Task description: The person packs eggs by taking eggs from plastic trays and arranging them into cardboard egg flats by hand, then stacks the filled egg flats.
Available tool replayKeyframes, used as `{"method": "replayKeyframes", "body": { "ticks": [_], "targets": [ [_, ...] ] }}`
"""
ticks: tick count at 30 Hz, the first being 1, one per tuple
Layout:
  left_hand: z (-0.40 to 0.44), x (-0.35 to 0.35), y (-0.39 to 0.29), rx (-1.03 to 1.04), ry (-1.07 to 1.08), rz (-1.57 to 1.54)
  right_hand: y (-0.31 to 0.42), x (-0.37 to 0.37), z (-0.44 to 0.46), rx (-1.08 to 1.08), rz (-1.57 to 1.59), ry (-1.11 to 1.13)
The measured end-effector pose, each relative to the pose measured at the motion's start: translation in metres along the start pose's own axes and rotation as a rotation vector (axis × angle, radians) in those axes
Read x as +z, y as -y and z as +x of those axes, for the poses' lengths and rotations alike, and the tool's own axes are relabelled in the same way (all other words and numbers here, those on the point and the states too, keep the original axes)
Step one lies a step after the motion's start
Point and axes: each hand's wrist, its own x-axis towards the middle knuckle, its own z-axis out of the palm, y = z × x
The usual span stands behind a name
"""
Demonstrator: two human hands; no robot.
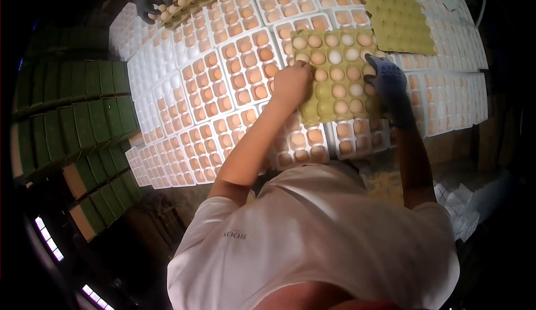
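Note:
A yellow-green egg tray (324,95) lies over the white egg boxes in front of me, with eggs in most of its cups and some empty cups at its lower left. My bare left hand (292,82) is at the tray's left edge, its fingers bent around that side. On the right edge rests my right hand (388,81) in a grey-blue glove, with thumb and fingers curled about the edge beside the eggs. White foam boxes (249,70) with brown eggs in their compartments surround the tray.
Stacked empty yellow-green trays (397,17) lie at the upper right. A co-worker's gloved hands (146,6) are by another egg tray (192,3) at the upper left. Green boxes (72,126) are stacked on the left. Plastic wrapping (459,207) lies at the lower right.

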Motion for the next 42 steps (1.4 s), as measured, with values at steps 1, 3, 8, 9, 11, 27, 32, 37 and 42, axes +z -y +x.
{"method": "replayKeyframes", "body": {
  "ticks": [1,3,8,9,11,27,32,37,42],
  "targets": [
    [0.002,-0.001,0.0,-0.001,0.047,0.027,0.0,0.002,-0.002,0.01,-0.024,0.0],
    [0.008,-0.005,0.001,-0.002,0.13,0.082,-0.002,0.006,-0.005,0.0,-0.028,0.002],
    [-0.004,-0.032,0.009,-0.209,0.073,-0.702,-0.011,-0.005,-0.017,0.285,0.678,-0.066],
    [-0.007,-0.032,0.01,-0.348,0.141,-1.056,-0.01,-0.007,-0.026,0.383,0.871,-0.054],
    [-0.016,-0.027,0.012,-0.498,0.243,-1.721,-0.018,-0.003,-0.047,0.354,1.129,-0.036],
    [-0.005,0.033,-0.044,0.404,-0.072,-0.098,-0.011,-0.014,-0.059,0.106,0.612,-0.177],
    [-0.004,0.032,-0.04,0.465,0.028,-0.049,-0.002,-0.02,-0.057,-0.083,-0.01,0.126],
    [0.004,0.048,-0.051,0.482,0.149,-0.004,0.004,-0.031,-0.048,-0.131,-0.028,0.231],
    [-0.002,0.036,-0.052,0.503,0.085,-0.033,-0.007,-0.018,-0.046,-0.085,-0.06,0.228]
  ]
}}
